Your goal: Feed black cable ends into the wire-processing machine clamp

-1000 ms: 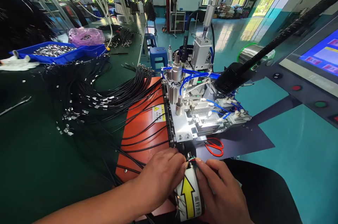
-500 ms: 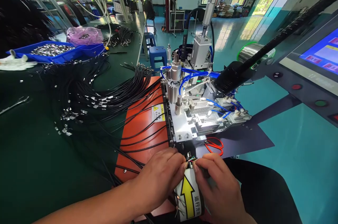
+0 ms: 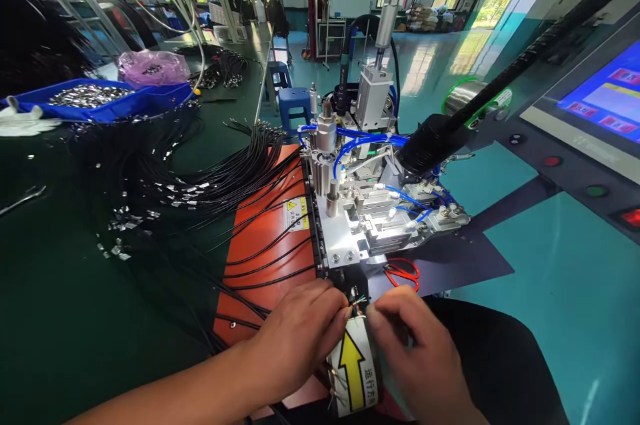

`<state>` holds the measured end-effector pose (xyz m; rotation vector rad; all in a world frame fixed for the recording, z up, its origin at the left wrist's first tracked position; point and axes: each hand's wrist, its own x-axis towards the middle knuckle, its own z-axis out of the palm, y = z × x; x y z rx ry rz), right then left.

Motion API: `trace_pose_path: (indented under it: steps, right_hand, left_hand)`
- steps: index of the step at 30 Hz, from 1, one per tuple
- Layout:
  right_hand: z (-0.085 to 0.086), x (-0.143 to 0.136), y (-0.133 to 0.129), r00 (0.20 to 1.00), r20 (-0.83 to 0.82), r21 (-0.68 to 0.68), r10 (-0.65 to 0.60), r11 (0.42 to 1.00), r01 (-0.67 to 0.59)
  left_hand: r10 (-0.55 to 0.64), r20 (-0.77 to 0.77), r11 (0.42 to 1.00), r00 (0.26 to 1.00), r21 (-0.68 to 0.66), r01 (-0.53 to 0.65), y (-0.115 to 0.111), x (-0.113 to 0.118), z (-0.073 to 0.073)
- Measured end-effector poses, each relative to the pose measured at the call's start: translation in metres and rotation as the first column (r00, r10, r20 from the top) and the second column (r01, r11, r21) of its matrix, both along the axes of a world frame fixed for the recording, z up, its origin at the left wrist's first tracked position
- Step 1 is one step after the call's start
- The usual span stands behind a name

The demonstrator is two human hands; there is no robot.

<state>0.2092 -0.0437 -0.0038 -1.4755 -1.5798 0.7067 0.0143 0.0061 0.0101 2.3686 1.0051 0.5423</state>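
Note:
My left hand (image 3: 313, 321) is closed in a pinch at the near end of the machine, thumb and forefinger on the end of a cable. Fine coloured wires (image 3: 358, 301) fan out from its fingertips; a small metal piece stands just beyond them. To their right, my right hand (image 3: 415, 338) has thumb and forefinger pressed together, a little apart from the wires. Whatever it may pinch is hidden. Below lies a white label with a yellow arrow (image 3: 353, 368). More bared wire ends (image 3: 337, 378) show beside the label, under my left hand.
Ahead stands a metal machine (image 3: 380, 211) with blue air tubes. Black cables (image 3: 255, 168) run across an orange cover (image 3: 265, 245). Red-handled scissors (image 3: 404, 271) lie right of it. A blue tray (image 3: 165, 97) of metal parts sits left; a control screen (image 3: 607, 95) stands right.
My right fingertips have drawn slightly right, away from the wires. The left hand keeps its pinch. The whole view has shifted a little.

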Motion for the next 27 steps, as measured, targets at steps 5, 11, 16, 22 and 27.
trace_pose_path:
  steps: [5, 11, 16, 22, 27]
  right_hand:
    - [0.007, 0.015, 0.014, 0.984, -0.179, -0.290, 0.019, 0.954, -0.071]
    - [0.011, 0.011, 0.023, 0.969, -0.222, -0.364, 0.107, 0.913, -0.184]
    - [0.013, 0.009, 0.024, 0.968, -0.221, -0.374, 0.120, 0.906, -0.198]
    - [0.014, 0.009, 0.024, 0.967, -0.238, -0.380, 0.089, 0.908, -0.177]
    - [0.014, 0.010, 0.023, 0.959, -0.274, -0.400, 0.073, 0.898, -0.183]
  left_hand:
    - [-0.010, 0.006, 1.000, 1.000, -0.017, 0.010, 0.000, 0.000, 0.001]
    - [-0.003, 0.022, 0.999, 1.000, 0.040, 0.002, 0.000, 0.002, -0.002]
    - [-0.006, 0.014, 0.999, 1.000, 0.036, 0.005, 0.000, 0.002, 0.000]
    - [-0.011, 0.014, 0.999, 1.000, 0.050, 0.010, 0.001, 0.003, 0.001]
    - [-0.006, 0.001, 0.999, 1.000, 0.045, 0.006, 0.000, 0.002, 0.000]
